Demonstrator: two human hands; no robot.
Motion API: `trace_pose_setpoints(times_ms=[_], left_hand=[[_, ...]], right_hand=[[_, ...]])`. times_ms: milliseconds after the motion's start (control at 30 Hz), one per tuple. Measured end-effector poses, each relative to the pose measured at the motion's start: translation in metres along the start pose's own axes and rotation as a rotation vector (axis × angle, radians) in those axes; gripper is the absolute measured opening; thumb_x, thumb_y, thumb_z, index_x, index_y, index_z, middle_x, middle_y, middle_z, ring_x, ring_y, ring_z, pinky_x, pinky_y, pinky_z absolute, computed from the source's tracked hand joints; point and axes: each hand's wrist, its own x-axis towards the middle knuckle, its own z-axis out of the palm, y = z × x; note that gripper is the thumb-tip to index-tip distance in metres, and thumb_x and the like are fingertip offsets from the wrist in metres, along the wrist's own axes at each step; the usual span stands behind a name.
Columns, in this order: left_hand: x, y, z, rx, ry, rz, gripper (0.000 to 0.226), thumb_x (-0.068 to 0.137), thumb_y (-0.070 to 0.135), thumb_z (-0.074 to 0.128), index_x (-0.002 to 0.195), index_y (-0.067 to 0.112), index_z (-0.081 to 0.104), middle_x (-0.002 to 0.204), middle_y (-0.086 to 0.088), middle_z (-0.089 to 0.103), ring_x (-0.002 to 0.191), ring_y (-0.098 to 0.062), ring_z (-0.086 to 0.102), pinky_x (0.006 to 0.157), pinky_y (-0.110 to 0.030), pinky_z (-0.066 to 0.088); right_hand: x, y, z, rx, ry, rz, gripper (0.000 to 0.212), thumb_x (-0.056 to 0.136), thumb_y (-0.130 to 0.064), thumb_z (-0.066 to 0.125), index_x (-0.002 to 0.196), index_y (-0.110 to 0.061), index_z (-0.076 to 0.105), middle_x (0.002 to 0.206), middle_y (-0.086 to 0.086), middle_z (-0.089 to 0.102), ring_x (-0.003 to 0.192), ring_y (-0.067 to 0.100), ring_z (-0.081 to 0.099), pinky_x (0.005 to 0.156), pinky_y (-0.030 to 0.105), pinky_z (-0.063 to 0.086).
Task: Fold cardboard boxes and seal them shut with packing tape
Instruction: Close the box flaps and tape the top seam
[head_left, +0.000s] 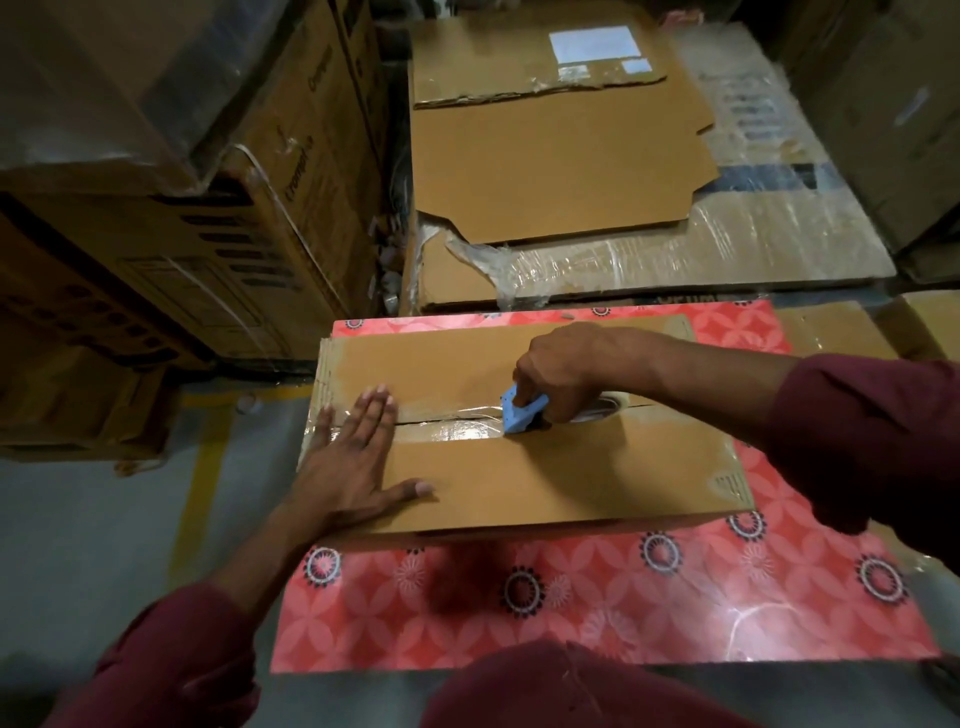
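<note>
Gripping the blue tape dispenser (523, 414), the right hand (558, 376) is curling its fingers round the tool and pressing it onto the centre seam of the cardboard box (545, 478), about midway along. Clear packing tape (457, 422) is lying shiny along the seam between the dispenser and the box's left end. The left hand (353, 457) is resting flat, fingers straight and spread, on the near flap by that left end, its fingertips reaching over the taped seam. That looks like bracing: it is pinning the tape's start and keeping the flaps from springing up while the dispenser is working across.

The box is sitting on a table (571, 613) covered in a red patterned sheet, right in front of the person. Behind it, flattened cardboard sheets (561, 166) are waiting, and stacked cartons (208, 197) are standing to the left.

By my reckoning the seal is roughly half done, with the right half of the seam not yet covered.
</note>
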Motion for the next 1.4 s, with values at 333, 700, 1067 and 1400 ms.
trace_pose_setpoints(times_ms=[333, 700, 1067, 1400], left_hand=[[0.046, 0.101, -0.005, -0.062, 0.025, 0.194, 0.118, 0.080, 0.099, 0.001, 0.166, 0.018, -0.012, 0.173, 0.002, -0.019, 0.158, -0.011, -0.021, 0.128, -0.055, -0.007], [0.044, 0.101, -0.003, -0.022, 0.012, 0.203, 0.118, 0.083, 0.099, 0.008, 0.166, 0.018, -0.012, 0.171, 0.002, -0.024, 0.158, -0.013, -0.023, 0.129, -0.054, -0.005], [0.096, 0.242, -0.028, -0.104, 0.021, 0.328, 0.131, 0.075, 0.102, 0.005, 0.167, 0.010, -0.005, 0.174, -0.004, -0.013, 0.159, -0.015, -0.019, 0.129, -0.053, -0.008], [0.089, 0.226, -0.017, -0.021, 0.035, 0.357, 0.120, 0.081, 0.098, 0.002, 0.167, 0.016, -0.006, 0.173, 0.000, -0.018, 0.159, -0.013, -0.019, 0.130, -0.047, -0.003]], right_hand=[[-0.009, -0.004, 0.008, -0.135, 0.097, -0.069, 0.033, 0.089, -0.045, 0.067, 0.116, -0.025, 0.067, 0.109, 0.002, 0.069, 0.100, 0.029, 0.065, 0.070, 0.037, 0.052], [-0.084, 0.077, 0.056, -0.227, 0.005, 0.056, 0.042, 0.093, -0.049, 0.060, 0.131, -0.031, 0.060, 0.118, -0.003, 0.070, 0.107, 0.026, 0.065, 0.075, 0.034, 0.052], [-0.083, 0.106, 0.067, -0.098, 0.055, -0.002, 0.064, 0.065, -0.061, 0.052, 0.121, -0.034, 0.066, 0.125, -0.003, 0.069, 0.104, 0.031, 0.067, 0.079, 0.042, 0.059], [-0.128, 0.109, 0.081, -0.127, 0.083, 0.116, 0.035, 0.088, -0.049, 0.068, 0.115, -0.028, 0.068, 0.109, 0.002, 0.070, 0.098, 0.032, 0.070, 0.065, 0.035, 0.051]])
